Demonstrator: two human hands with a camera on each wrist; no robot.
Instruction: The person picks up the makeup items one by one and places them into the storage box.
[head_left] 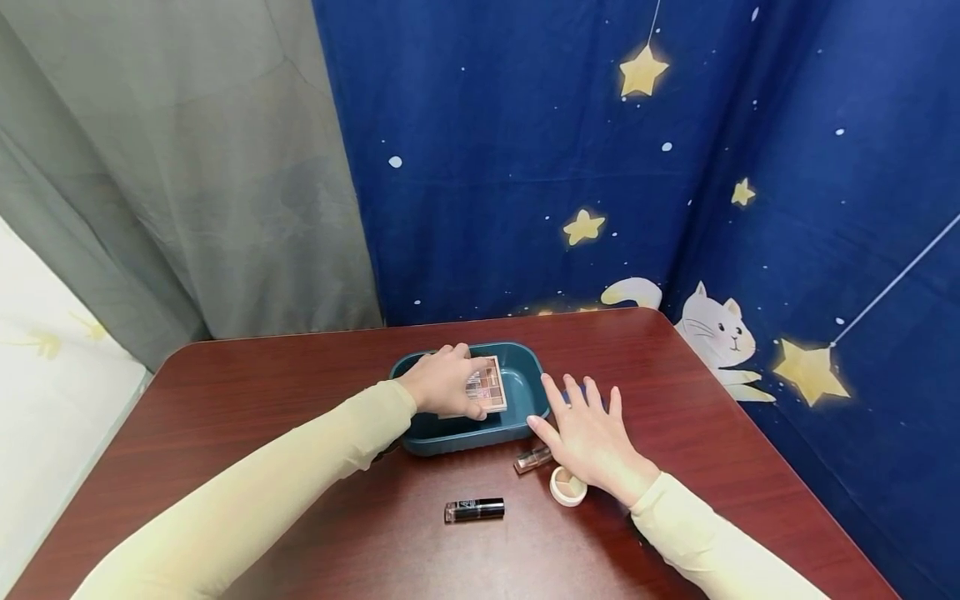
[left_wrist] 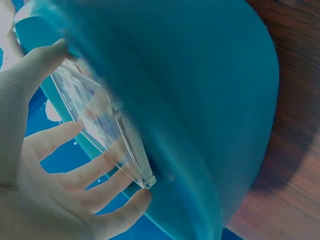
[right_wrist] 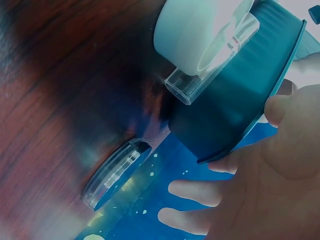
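A teal plastic basin stands near the table's far side. My left hand is at the basin and grips an eyeshadow palette with a clear lid. In the left wrist view, the thumb is at one edge of the palette and the fingertips at the opposite edge. My right hand is spread beside the basin's right side, its fingers straight and holding nothing. Below that hand are a clear-ended tube and a round white pot with cream-toned sections. A round flat compact lies beyond them, mostly hidden in the head view.
A black lipstick tube lies in front of the basin on the reddish-brown wooden table. Grey curtain and blue star-patterned curtain hang just behind the table's far edge.
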